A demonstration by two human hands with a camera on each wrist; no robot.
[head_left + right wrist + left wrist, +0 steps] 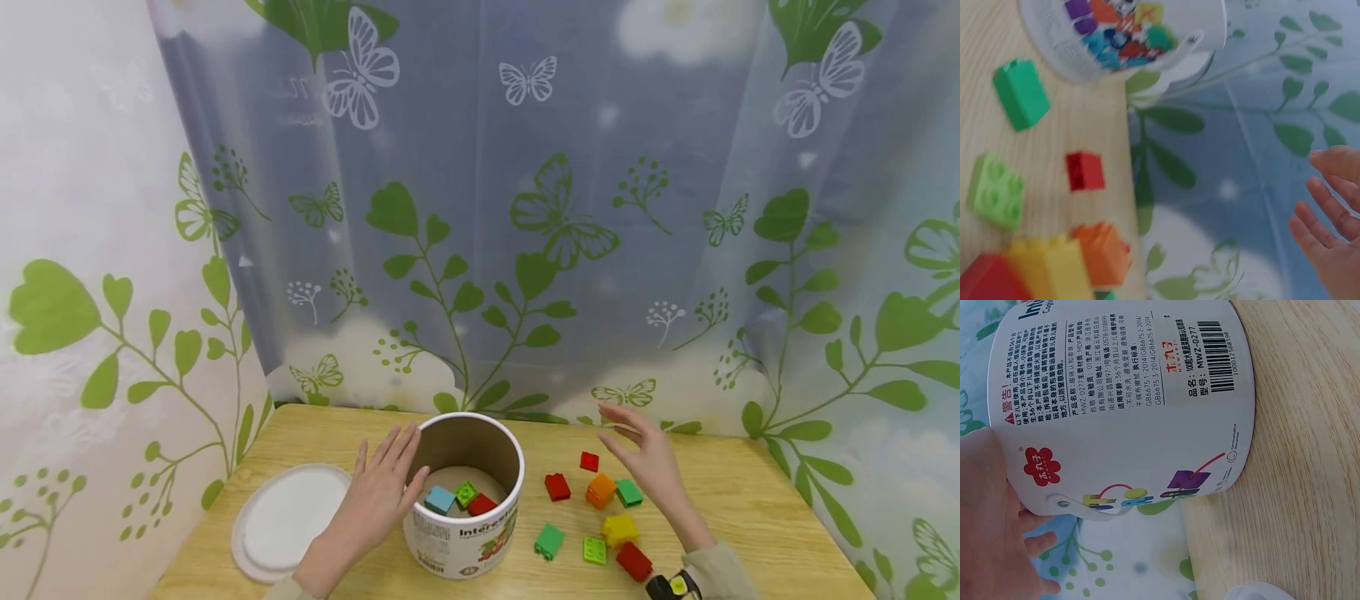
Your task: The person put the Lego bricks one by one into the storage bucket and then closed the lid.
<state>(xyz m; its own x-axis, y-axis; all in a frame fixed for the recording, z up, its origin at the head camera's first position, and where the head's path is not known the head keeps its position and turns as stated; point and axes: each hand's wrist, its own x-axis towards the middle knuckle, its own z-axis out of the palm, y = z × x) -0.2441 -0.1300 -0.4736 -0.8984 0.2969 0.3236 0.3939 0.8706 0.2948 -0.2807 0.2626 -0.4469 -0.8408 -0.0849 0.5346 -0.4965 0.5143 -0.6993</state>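
Observation:
A round white bucket (457, 550) with printed labels stands on the table. Inside lie a light blue brick (439, 500), a lime brick (466, 494) and a red brick (482, 505). My left hand (378, 492) is at the bucket's left rim, its fingers extended and holding nothing; whether it touches the rim I cannot tell. To the right, my right hand (651, 462) is raised above the loose bricks, fingers apart and slightly bent, with nothing in it. Nearest below it are a green brick (629, 492), an orange brick (601, 491) and a yellow brick (619, 529).
More bricks lie right of the bucket: a small red one (589, 461), another green one (549, 542), a flat lime one (594, 550). A white round lid (292, 517) lies at the left. Patterned curtains (480, 333) hang behind the wooden table (742, 500).

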